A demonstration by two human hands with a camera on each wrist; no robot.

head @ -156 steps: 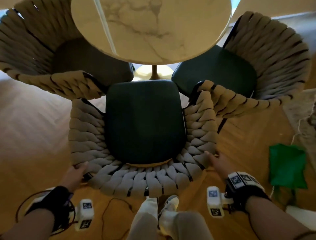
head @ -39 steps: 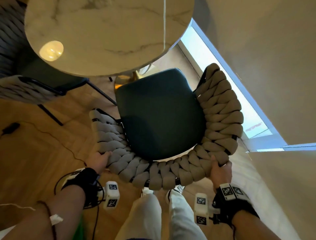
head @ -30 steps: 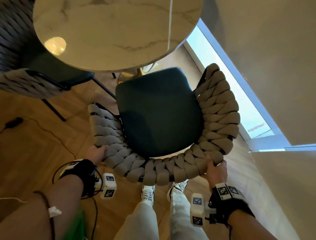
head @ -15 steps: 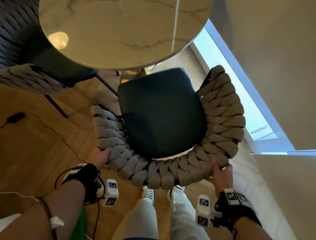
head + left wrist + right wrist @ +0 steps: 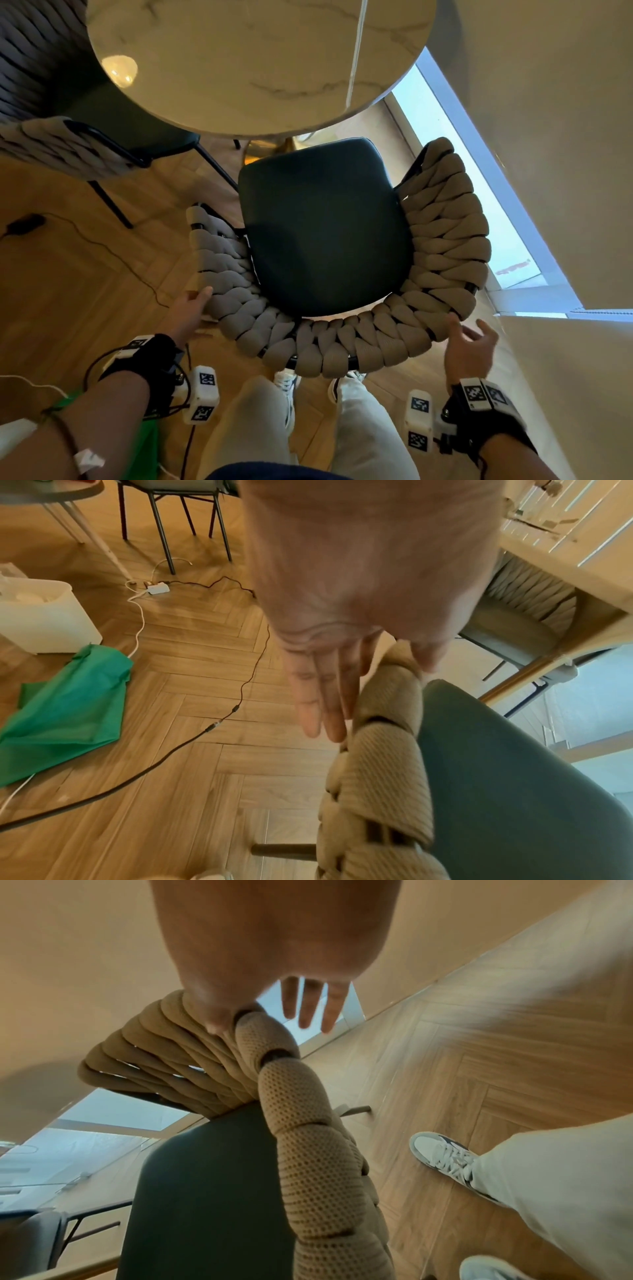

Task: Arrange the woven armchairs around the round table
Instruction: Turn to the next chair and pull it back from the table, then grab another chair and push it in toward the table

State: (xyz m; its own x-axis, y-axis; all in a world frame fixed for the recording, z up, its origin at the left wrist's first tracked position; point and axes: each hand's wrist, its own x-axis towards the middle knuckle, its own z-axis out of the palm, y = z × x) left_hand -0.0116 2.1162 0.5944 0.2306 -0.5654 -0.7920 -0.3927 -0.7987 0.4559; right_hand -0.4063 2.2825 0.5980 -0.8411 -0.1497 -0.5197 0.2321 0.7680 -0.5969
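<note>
A woven armchair (image 5: 342, 346) with beige rope weave and a dark green seat stands in front of me, its seat front tucked near the edge of the round marble table (image 5: 239, 61). My left hand (image 5: 190, 308) is off the backrest's left rear, fingers straight alongside the weave (image 5: 377, 777). My right hand (image 5: 469, 342) hovers at the right rear with fingers spread, its thumb close to the rope (image 5: 301, 1123); whether it touches I cannot tell. A second woven armchair (image 5: 51, 147) stands at the table's left.
A wall and a low window (image 5: 479, 192) run close along the chair's right side. A black cable (image 5: 102, 246) crosses the wood floor at left. In the left wrist view a green cloth (image 5: 65, 712) and a white bin (image 5: 44, 615) lie further left. My feet (image 5: 287, 380) stand behind the chair.
Both hands gripped the backrest half a second ago; now both have let go and opened. The chair stays where it was by the window.
</note>
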